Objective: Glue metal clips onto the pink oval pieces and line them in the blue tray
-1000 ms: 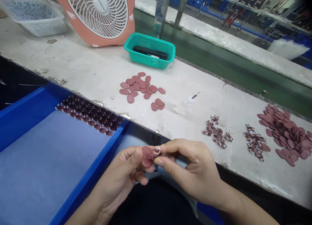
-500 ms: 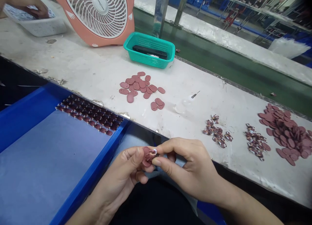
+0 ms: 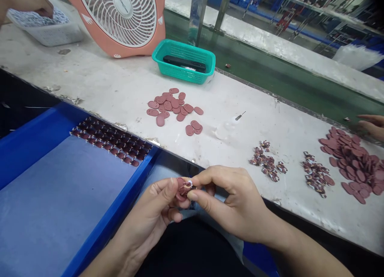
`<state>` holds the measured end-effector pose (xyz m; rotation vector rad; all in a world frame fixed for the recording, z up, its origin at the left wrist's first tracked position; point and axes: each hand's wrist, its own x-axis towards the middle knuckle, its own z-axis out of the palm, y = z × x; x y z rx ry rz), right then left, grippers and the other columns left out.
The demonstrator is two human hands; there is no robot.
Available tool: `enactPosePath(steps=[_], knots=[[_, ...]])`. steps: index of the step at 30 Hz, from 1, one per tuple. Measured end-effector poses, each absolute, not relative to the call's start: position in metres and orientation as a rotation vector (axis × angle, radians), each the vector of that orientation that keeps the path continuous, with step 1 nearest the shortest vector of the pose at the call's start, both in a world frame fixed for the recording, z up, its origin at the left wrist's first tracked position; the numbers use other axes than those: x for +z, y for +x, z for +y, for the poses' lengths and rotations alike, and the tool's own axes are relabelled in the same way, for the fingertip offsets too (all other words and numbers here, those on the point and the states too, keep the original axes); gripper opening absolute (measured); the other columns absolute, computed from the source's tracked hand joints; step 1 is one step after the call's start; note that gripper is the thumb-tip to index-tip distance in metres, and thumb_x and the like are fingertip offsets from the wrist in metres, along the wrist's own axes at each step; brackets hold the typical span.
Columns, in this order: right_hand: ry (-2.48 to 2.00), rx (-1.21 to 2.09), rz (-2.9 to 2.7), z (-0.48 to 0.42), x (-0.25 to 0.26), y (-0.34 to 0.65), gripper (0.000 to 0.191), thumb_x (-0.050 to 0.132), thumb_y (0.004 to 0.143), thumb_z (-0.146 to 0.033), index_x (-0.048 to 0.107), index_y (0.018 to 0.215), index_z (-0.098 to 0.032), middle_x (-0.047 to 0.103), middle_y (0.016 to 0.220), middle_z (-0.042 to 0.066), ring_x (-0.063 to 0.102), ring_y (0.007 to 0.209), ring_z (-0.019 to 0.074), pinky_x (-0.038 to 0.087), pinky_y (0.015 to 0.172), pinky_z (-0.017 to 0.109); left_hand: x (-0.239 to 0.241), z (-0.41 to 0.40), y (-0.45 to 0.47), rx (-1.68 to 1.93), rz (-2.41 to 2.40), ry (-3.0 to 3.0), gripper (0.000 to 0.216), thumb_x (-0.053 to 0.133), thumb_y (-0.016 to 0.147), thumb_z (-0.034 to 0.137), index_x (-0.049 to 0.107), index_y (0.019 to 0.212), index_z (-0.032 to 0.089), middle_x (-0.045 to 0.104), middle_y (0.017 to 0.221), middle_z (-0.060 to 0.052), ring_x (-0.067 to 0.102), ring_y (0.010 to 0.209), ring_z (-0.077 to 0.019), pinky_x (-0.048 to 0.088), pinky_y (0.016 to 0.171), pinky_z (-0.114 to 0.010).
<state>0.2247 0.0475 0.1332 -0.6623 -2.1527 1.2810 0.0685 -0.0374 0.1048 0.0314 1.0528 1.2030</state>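
My left hand [image 3: 151,213] is closed around a reddish-brown oval disc [image 3: 180,184], held over my lap with the thumb on its edge. Against it sits a small brown figurine [image 3: 187,185] with white and gold-coloured details, and my right hand [image 3: 237,205] pinches this between thumb and forefinger. Fingers partly hide both pieces, so I cannot tell whether they are joined. On the bench ahead lie loose oval discs [image 3: 175,104], some with small holes. Farther right are two clusters of similar small figurines [image 3: 267,163].
At left, a blue tray [image 3: 54,189] holds rows of finished-looking pieces [image 3: 111,143]. A green basket [image 3: 183,75], a fan [image 3: 123,25], a thin pointed tool [image 3: 240,116] and a big disc heap [image 3: 354,161] stand or lie on the bench. Other people's hands appear upper left [image 3: 28,0] and far right [image 3: 373,127].
Another person's hand has come into view at the far right. Small pieces on the green strip have shifted right. The upper-left hand has moved slightly; my hands keep nearly the same hold.
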Motion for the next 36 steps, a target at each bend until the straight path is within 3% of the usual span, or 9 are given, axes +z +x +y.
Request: enactPosePath(steps=[7,12,18,24,32,36], knots=[[-0.676,1.228,-2.162,0.053,0.128,0.221,0.003,0.07,0.087,-0.013,0.071,0.089,-0.013,0.074,0.076,0.0,0.061,0.063,0.0073,0.049,0.061,0.017,0.097,-0.036,0.07,1.232,1.062,0.042,0.035,0.091,0.06,0.047,0.08,0.071,0.016,0.066,0.061,-0.001,0.058,0.055,-0.0081,0.048,0.044,-0.012],[-0.61,1.272,-2.122,0.058,0.123,0.221,0.003,0.07,0.087,-0.013,0.07,0.091,-0.013,0.074,0.078,0.001,0.063,0.066,0.0083,0.051,0.065,0.017,0.099,-0.035,0.076,1.291,1.107,0.04,0.037,0.089,0.063,0.047,0.082,0.082,0.016,0.067,0.065,-0.001,0.059,0.059,-0.0089,0.049,0.046,-0.013],[-0.67,1.308,-2.06,0.061,0.118,0.222,0.004,0.071,0.086,-0.014,0.07,0.09,-0.016,0.072,0.075,-0.002,0.062,0.063,0.0068,0.05,0.063,0.016,0.1,-0.032,0.083,1.344,1.166,0.052,0.033,0.087,0.066,0.048,0.081,0.079,0.018,0.068,0.068,-0.001,0.061,0.063,-0.0098,0.05,0.047,-0.013],[-0.558,1.323,-2.086,0.066,0.115,0.226,0.004,0.07,0.089,-0.014,0.069,0.092,-0.016,0.073,0.08,0.001,0.064,0.069,0.0093,0.052,0.067,0.019,0.104,-0.029,0.084,1.317,1.154,0.017,0.044,0.089,0.056,0.055,0.082,0.077,0.017,0.066,0.064,-0.001,0.059,0.058,-0.0091,0.049,0.045,-0.013],[-0.431,1.18,-2.111,0.069,0.114,0.229,0.006,0.069,0.089,-0.013,0.068,0.095,-0.015,0.073,0.08,0.003,0.065,0.07,0.0116,0.054,0.067,0.023,0.105,-0.031,0.084,1.305,1.166,0.062,0.033,0.089,0.064,0.046,0.083,0.083,0.019,0.069,0.067,-0.002,0.059,0.06,-0.0099,0.05,0.049,-0.015],[-0.318,1.096,-2.128,0.068,0.114,0.23,0.006,0.068,0.092,-0.016,0.069,0.098,-0.013,0.075,0.083,0.006,0.069,0.076,0.0137,0.055,0.073,0.027,0.107,-0.033,0.083,1.335,1.204,0.128,0.032,0.09,0.061,0.048,0.083,0.079,0.023,0.071,0.067,-0.002,0.061,0.06,-0.011,0.049,0.05,-0.016]])
